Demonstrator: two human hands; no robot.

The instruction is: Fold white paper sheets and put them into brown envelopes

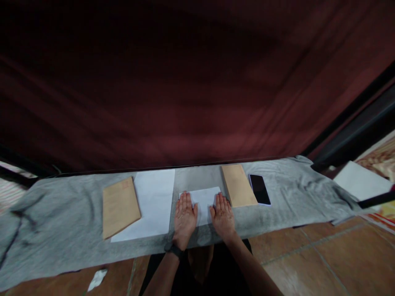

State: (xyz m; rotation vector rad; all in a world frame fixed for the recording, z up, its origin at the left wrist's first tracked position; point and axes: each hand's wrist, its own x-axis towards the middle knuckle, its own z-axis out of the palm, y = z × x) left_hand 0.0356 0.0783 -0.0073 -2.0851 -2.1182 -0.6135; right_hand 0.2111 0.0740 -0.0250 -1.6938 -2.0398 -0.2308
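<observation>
A small white sheet of paper [204,203], perhaps folded, lies on the grey cloth in front of me. My left hand [185,216] rests flat over its left end, fingers stretched forward and thumb toward the middle. Over the right end, my right hand [222,215] lies flat in the same way. Neither hand grips anything. To the left is a larger white sheet [156,201], partly under a brown envelope [120,206]. A second stack of brown envelopes [238,185] sits just beyond my right fingers.
A phone [259,189] with a dark screen lies right of the brown stack. Grey cloth [70,222] covers the narrow bench. A dark red curtain [197,102] hangs behind it. A crumpled white scrap [97,280] is on the tiled floor [296,271].
</observation>
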